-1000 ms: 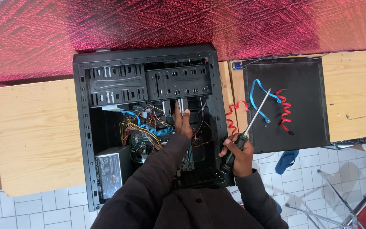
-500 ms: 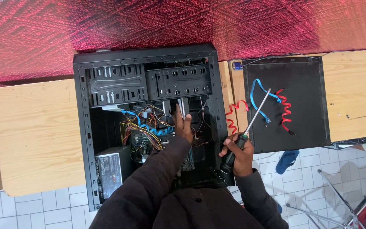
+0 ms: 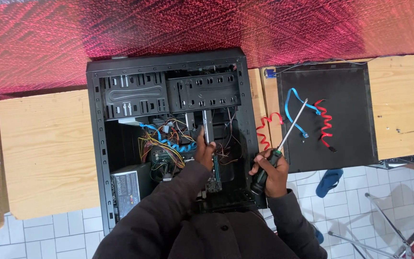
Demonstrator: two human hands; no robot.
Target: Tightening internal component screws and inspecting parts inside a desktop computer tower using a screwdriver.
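1. An open black metal computer case (image 3: 168,62) lies on its side across pale wooden benches (image 3: 44,153), its top edge against a red woven cloth (image 3: 207,24) and its lower end hanging over the white tiled floor (image 3: 39,235).
2. Inside the case, perforated black drive bays (image 3: 173,93) fill the upper part; a tangle of yellow, orange and blue wires (image 3: 168,144) sits in the middle.
3. A grey power supply (image 3: 128,184) with a pale rectangular label on its face lies in the lower left corner of the case.
4. The left hand (image 3: 205,152) reaches into the middle of the case and clenches around a narrow upright card (image 3: 210,139) with a metal bracket; its green board runs down below the wrist.
5. The right hand (image 3: 270,173) rests at the case's right edge, fist closed around the dark green-and-black handle of a screwdriver (image 3: 283,141), whose slim silver shaft points up and right.
6. The shaft's tip lies over the flat black side panel (image 3: 350,139) on the right bench.
7. A blue ribbon cable (image 3: 289,103) and a red one (image 3: 326,120) curl on that panel; another red cable (image 3: 263,129) lies at its left edge.
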